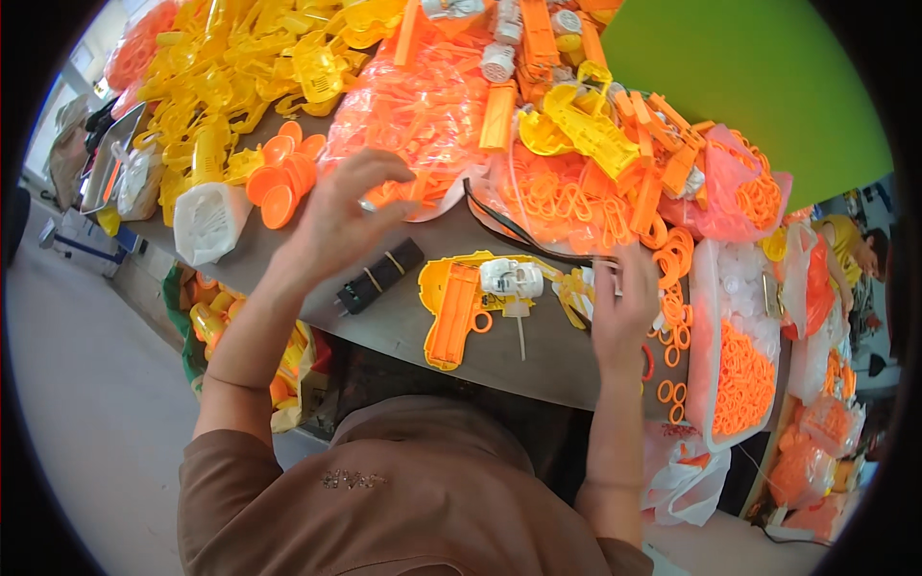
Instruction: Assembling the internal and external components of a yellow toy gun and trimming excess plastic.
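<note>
The right hand (624, 307) hangs over the counter (403, 322) with its fingers loosely curled, seeming to pinch a small pale part, though blur keeps me from being sure. Just left of it lies the half-built toy gun (471, 298), one yellow shell carrying an orange insert and a white motor block. The left hand (341, 216) is raised above and to the left of the toy gun, fingers spread and bent, gripping nothing I can make out. Between that hand and the toy gun sits one black bar (379, 276) bound with two bands. Beyond the toy gun, bags of orange parts (423, 106) crowd the counter's far side; right of it stands a clear tub of orange rings (744, 374), with loose rings scattered beside. Far left of it stand stacked orange cups (283, 178) and one white cone (206, 221).
</note>
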`<state>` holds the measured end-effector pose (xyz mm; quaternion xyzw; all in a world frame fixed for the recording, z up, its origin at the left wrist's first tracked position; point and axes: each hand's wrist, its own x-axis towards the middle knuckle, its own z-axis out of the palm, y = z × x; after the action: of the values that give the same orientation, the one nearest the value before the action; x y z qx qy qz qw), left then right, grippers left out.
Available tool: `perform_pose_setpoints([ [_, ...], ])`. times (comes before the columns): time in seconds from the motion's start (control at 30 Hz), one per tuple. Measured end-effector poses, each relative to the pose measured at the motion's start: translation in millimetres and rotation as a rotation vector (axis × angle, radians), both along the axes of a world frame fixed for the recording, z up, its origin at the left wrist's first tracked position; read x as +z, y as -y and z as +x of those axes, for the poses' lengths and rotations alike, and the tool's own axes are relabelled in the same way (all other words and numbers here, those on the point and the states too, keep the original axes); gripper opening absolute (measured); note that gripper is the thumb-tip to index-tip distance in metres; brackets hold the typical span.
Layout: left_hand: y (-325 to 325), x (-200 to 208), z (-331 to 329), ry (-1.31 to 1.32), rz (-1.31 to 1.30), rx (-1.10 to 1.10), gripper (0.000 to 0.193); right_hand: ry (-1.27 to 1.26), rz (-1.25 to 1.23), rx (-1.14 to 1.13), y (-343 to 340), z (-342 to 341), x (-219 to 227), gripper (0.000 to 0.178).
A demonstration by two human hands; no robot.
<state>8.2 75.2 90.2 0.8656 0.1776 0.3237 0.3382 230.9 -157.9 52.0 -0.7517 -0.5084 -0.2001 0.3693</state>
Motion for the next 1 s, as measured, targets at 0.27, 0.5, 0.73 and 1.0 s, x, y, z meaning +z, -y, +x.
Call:
perform_pose_setpoints([
  [0.27, 70.5, -25.7, 5.7, -0.175, 0.266, -0.182, 0.081, 0.43, -0.193, -0.068, -91.3, 106.4, 0.2, 0.021],
  [0.5, 77.5, -62.9, -1.7, -0.361, 0.16, -0.195, 0.1, -0.244, 0.099, 0.162, -82.9, 98.9, 33.0, 0.014],
  [0.73, 73.7, -65.0, -6.7, -0.375, 0.105, -0.286, 0.102, -1.007, 0.237, 0.612, -46.7, 54.3, 80.9, 0.023],
  [1.0, 72.4, -37.7, -19.1, 0.107, -0.291, -0.1, 0.083, -1.461, -0.099, 0.64, 19.0, 23.7, 47.5, 0.035],
])
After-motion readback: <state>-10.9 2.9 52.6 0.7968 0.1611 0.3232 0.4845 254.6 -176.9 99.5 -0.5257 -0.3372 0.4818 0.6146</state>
